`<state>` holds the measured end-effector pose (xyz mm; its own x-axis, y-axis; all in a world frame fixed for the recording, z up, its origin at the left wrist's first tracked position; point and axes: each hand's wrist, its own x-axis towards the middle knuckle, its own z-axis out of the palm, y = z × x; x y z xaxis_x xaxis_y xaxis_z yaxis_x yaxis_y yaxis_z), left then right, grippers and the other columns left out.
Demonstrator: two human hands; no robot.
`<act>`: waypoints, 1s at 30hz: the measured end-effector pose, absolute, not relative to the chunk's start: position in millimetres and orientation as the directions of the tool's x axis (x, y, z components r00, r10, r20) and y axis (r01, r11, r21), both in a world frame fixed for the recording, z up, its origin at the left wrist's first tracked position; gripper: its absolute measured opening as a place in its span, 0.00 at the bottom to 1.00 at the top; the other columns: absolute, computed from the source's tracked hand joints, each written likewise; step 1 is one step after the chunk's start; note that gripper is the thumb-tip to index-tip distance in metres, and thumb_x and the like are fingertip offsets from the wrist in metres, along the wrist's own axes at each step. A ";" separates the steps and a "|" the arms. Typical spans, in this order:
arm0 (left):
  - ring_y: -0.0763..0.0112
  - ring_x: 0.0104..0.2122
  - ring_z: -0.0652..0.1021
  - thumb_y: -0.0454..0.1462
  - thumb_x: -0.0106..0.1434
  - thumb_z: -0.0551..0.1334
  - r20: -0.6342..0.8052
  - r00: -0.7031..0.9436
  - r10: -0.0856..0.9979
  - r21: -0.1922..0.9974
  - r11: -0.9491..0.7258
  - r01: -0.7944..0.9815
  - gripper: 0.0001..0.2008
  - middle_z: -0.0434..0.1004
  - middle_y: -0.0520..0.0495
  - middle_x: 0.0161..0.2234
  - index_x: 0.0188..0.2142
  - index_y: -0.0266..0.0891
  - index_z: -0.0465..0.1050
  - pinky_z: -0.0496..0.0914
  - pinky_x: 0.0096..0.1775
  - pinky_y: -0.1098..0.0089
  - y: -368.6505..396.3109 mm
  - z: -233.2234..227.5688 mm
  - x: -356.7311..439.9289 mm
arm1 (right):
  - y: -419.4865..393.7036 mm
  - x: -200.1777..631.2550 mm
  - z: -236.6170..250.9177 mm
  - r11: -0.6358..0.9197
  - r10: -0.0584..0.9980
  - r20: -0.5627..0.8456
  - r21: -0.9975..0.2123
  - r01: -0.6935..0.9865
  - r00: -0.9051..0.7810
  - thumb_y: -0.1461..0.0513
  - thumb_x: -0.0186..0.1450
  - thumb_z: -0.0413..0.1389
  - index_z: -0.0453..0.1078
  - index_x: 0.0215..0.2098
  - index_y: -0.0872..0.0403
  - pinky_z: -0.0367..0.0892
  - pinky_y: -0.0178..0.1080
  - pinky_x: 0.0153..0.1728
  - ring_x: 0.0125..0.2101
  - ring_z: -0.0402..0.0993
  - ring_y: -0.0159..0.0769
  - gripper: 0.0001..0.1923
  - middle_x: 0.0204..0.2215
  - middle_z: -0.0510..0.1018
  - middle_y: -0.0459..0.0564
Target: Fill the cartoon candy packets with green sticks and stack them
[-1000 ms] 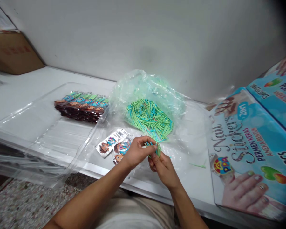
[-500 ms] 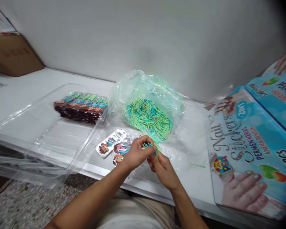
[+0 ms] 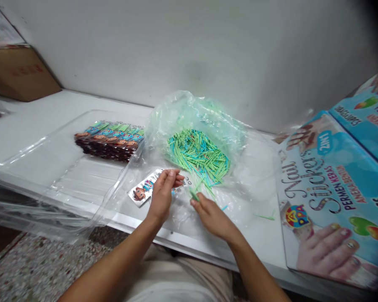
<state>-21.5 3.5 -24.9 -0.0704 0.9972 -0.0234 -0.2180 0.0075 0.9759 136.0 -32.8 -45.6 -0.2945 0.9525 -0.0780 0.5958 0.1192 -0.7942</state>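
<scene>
My right hand [image 3: 212,216] pinches a small bundle of thin green sticks [image 3: 193,194] between thumb and fingertips. Left of it, my left hand [image 3: 164,193] is closed, thumb against curled fingers, above the printed sachets; whatever it may hold is hidden. One white sachet [image 3: 140,193] with a cartoon figure lies partly under that hand, and more sachet print shows beneath its fingers. Beyond both hands, a clear plastic bag [image 3: 176,110] lies open with a heap of green and blue sticks [image 3: 204,155] at its mouth.
A clear plastic tray [image 3: 34,147] at left holds stacked filled sachets [image 3: 110,140]. On the right stands a blue printed "Nail Stickers" box [image 3: 330,197]. A brown carton [image 3: 22,73] sits at the back left. Loose green sticks [image 3: 266,217] lie on the white table [image 3: 252,239].
My hands were together around a bunch of green and blue sticks. They have parted: the left has moved left over the sachets, while the right keeps green sticks.
</scene>
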 end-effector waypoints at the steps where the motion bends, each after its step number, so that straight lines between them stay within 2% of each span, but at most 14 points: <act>1: 0.72 0.33 0.74 0.47 0.60 0.60 -0.012 -0.088 0.996 0.991 0.000 -0.135 0.16 0.75 0.48 0.33 0.39 0.36 0.71 0.68 0.39 0.71 5.4 -28.0 -27.9 | -22.6 141.7 -49.0 0.088 0.972 -0.076 -0.758 0.646 -0.222 0.56 0.69 0.43 0.56 0.30 0.50 0.57 0.36 0.28 0.27 0.66 0.36 0.11 0.24 0.67 0.45; 4: 0.73 0.30 0.73 0.42 0.57 0.63 0.009 -0.061 0.998 0.995 -0.003 0.098 0.11 0.74 0.50 0.29 0.34 0.36 0.72 0.66 0.36 0.73 7.6 -39.7 -43.0 | 8.9 150.4 -61.1 0.013 0.995 -0.059 -0.687 0.726 -0.074 0.56 0.68 0.43 0.52 0.25 0.50 0.54 0.36 0.27 0.25 0.62 0.35 0.13 0.21 0.63 0.43; 7: 0.73 0.28 0.73 0.41 0.59 0.61 0.002 -0.028 1.000 0.979 0.004 0.205 0.09 0.74 0.51 0.26 0.31 0.36 0.71 0.65 0.34 0.73 5.1 -50.4 -48.7 | 32.0 142.6 -73.5 -0.005 0.995 -0.080 -0.664 0.748 -0.064 0.58 0.66 0.46 0.51 0.22 0.50 0.51 0.35 0.25 0.23 0.59 0.33 0.15 0.19 0.60 0.43; 10: 0.71 0.29 0.74 0.41 0.60 0.59 0.019 -0.007 1.000 0.961 -0.016 0.274 0.09 0.75 0.50 0.28 0.32 0.37 0.71 0.67 0.35 0.71 4.7 -52.9 -51.9 | 40.0 131.9 -78.3 0.020 0.988 -0.104 -0.652 0.758 -0.116 0.59 0.64 0.48 0.51 0.20 0.51 0.50 0.34 0.24 0.22 0.58 0.32 0.16 0.18 0.59 0.42; 13: 0.67 0.35 0.76 0.40 0.58 0.61 0.081 0.008 0.997 0.917 -0.078 0.390 0.10 0.77 0.47 0.34 0.38 0.38 0.72 0.68 0.40 0.68 11.7 -43.9 -58.6 | 34.1 132.5 -67.3 0.091 0.979 -0.079 -0.648 0.756 -0.186 0.60 0.65 0.47 0.54 0.24 0.51 0.50 0.34 0.25 0.23 0.60 0.32 0.13 0.20 0.61 0.42; 17: 0.61 0.44 0.74 0.40 0.53 0.66 0.222 0.156 0.963 0.813 -0.271 0.515 0.20 0.75 0.43 0.44 0.46 0.40 0.73 0.68 0.45 0.64 27.6 -24.4 -64.5 | 20.1 145.4 -35.3 0.296 0.933 0.024 -0.617 0.730 -0.358 0.59 0.68 0.45 0.57 0.31 0.51 0.52 0.34 0.27 0.25 0.63 0.34 0.08 0.23 0.65 0.43; 18: 0.61 0.43 0.75 0.41 0.52 0.66 0.217 0.217 0.952 0.811 -0.299 0.503 0.21 0.76 0.43 0.43 0.46 0.40 0.73 0.68 0.44 0.64 31.5 -20.9 -63.7 | 17.9 148.2 -28.0 0.356 0.912 0.057 -0.602 0.715 -0.407 0.59 0.69 0.45 0.57 0.32 0.51 0.52 0.35 0.27 0.26 0.64 0.35 0.07 0.24 0.66 0.43; 20: 0.63 0.36 0.76 0.42 0.52 0.66 0.158 0.323 0.933 0.843 -0.298 0.448 0.16 0.78 0.46 0.35 0.40 0.39 0.76 0.70 0.39 0.66 38.7 -17.5 -59.6 | 16.4 152.3 -17.6 0.433 0.882 0.113 -0.581 0.689 -0.458 0.60 0.69 0.44 0.58 0.34 0.51 0.54 0.35 0.29 0.27 0.65 0.35 0.06 0.26 0.68 0.44; 22: 0.66 0.28 0.76 0.43 0.55 0.64 0.103 0.366 0.925 0.881 -0.256 0.398 0.12 0.76 0.49 0.25 0.32 0.37 0.78 0.70 0.34 0.68 46.3 -18.5 -54.3 | 17.9 155.0 -13.7 0.419 0.896 0.147 -0.589 0.691 -0.418 0.60 0.69 0.44 0.59 0.34 0.50 0.56 0.35 0.29 0.27 0.66 0.36 0.06 0.26 0.69 0.45; 24: 0.66 0.27 0.76 0.44 0.58 0.61 0.109 0.354 0.929 0.883 -0.254 0.396 0.13 0.76 0.49 0.23 0.29 0.37 0.78 0.70 0.33 0.68 55.1 -21.2 -50.1 | 20.5 157.1 -14.4 0.363 0.929 0.177 -0.612 0.703 -0.325 0.59 0.69 0.43 0.59 0.34 0.51 0.58 0.36 0.30 0.27 0.67 0.37 0.07 0.26 0.69 0.46; 27: 0.61 0.36 0.78 0.44 0.62 0.57 0.204 0.350 0.914 0.817 -0.356 0.454 0.15 0.81 0.45 0.34 0.36 0.39 0.79 0.70 0.41 0.65 69.2 -21.7 -47.3 | 22.6 159.3 -17.0 0.289 0.957 0.200 -0.652 0.701 -0.208 0.58 0.69 0.42 0.59 0.33 0.51 0.59 0.36 0.29 0.27 0.67 0.37 0.09 0.26 0.69 0.46; 30: 0.60 0.47 0.75 0.42 0.63 0.56 0.323 0.354 0.878 0.745 -0.466 0.477 0.14 0.79 0.45 0.45 0.40 0.43 0.78 0.64 0.51 0.62 77.0 -15.3 -46.8 | 20.6 160.6 -15.0 0.279 0.960 0.207 -0.685 0.673 -0.187 0.57 0.69 0.43 0.58 0.32 0.50 0.60 0.37 0.29 0.27 0.67 0.36 0.09 0.26 0.69 0.46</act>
<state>-46.8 77.0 -15.3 0.3535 0.8780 0.3227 0.4768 -0.4659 0.7454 160.6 20.6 -15.0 -0.1869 0.9603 0.2073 0.6733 0.2789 -0.6848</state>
